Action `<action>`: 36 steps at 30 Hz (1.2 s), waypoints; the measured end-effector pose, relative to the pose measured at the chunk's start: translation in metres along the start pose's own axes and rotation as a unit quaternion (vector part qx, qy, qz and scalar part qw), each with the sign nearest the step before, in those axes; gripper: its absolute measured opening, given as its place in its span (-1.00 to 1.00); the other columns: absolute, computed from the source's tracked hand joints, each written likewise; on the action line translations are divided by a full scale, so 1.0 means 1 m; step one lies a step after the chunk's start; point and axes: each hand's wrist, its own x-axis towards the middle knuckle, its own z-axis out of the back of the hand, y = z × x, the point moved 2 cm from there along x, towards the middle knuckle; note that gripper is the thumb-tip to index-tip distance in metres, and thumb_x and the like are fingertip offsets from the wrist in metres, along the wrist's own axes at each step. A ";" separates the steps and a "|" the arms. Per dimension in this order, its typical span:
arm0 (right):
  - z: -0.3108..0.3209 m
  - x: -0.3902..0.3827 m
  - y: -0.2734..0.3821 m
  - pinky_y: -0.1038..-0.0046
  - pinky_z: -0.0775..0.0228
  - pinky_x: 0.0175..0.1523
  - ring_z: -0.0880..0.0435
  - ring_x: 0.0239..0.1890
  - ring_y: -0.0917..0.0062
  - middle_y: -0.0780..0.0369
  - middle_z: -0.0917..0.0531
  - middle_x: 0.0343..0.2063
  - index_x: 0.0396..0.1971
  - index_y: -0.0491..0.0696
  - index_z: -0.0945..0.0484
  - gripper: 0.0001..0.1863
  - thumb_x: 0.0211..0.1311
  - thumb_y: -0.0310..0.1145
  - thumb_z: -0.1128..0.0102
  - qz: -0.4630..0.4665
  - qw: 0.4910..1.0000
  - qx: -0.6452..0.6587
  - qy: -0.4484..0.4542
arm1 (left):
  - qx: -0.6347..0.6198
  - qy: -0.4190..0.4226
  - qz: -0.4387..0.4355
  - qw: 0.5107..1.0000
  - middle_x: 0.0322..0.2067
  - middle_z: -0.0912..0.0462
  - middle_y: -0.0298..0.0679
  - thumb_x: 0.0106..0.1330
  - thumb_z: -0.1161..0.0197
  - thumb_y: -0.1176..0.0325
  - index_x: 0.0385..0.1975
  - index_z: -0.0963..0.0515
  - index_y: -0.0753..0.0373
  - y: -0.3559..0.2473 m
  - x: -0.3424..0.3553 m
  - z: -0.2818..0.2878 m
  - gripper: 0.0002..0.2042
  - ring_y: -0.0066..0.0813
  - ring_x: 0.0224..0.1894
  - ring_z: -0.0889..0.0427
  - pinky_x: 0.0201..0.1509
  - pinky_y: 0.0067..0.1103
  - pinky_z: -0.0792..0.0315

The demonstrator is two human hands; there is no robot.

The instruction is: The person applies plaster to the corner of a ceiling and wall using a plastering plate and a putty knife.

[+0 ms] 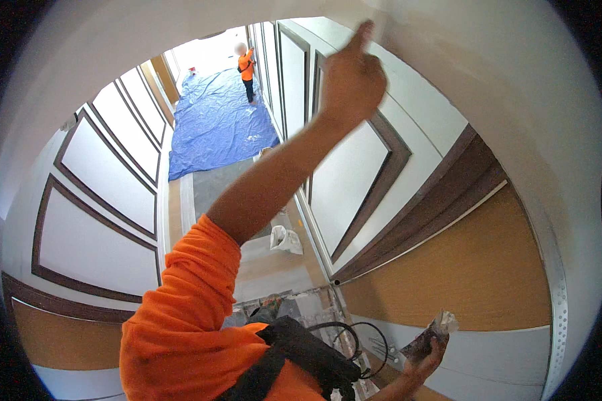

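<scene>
My left arm, in an orange sleeve, reaches up across the middle. My left hand (354, 80) is at the pale curved surface (421, 47) overhead. One finger points up against or very near that surface, while the others are curled in. No tool shows in this hand. Low on the right, my right hand (425, 366) is wrapped around a dark, flat, plaster-smeared tool (427, 339) with a whitish lump at its upper end. Its exact kind is unclear. A black strap and pouch (314, 354) lie across my orange top.
Panelled white walls (100, 180) with dark brown mouldings line both sides. A blue tarp (214, 120) covers the far floor, where a person in orange (246, 67) stands facing the right wall. An open white sack (285, 239) sits on the floor below. Perforated metal edging (559, 334) runs down the right.
</scene>
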 end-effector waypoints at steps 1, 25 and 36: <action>0.000 0.005 -0.005 0.51 -0.39 -0.28 -0.49 -0.31 0.48 0.24 -0.51 -0.25 0.04 -0.06 -0.31 -0.45 -0.08 -0.45 -0.09 0.006 1.000 0.003 0.025 | 0.010 -0.007 0.013 1.000 -0.60 -0.55 0.03 0.07 -0.01 0.49 -0.08 -0.39 0.35 0.017 0.010 0.014 -0.64 -0.17 -0.58 -0.56 -0.28 -0.39 -0.50; 0.002 0.012 -0.007 0.53 -0.42 -0.43 -0.51 -0.46 0.53 0.27 -0.52 -0.39 -0.01 -0.08 -0.32 -0.47 -0.13 -0.50 -0.09 0.005 0.999 0.049 0.014 | -0.060 0.022 0.129 0.990 -0.25 -0.56 -0.04 0.32 0.21 -0.08 -0.02 -0.41 0.30 0.168 0.100 -0.018 -0.45 -0.26 -0.15 -0.49 -0.06 -0.53 -0.32; 0.031 0.016 0.013 0.47 -0.42 -0.34 -0.50 -0.41 0.46 0.22 -0.51 -0.33 0.02 -0.10 -0.31 -0.44 -0.12 -0.50 -0.10 -0.001 0.999 0.039 0.035 | -0.063 0.009 0.064 0.996 -0.14 -0.49 0.11 0.35 0.33 -0.05 0.04 -0.34 0.29 0.087 0.064 -0.017 -0.45 -0.04 -0.03 -0.45 0.03 -0.44 -0.28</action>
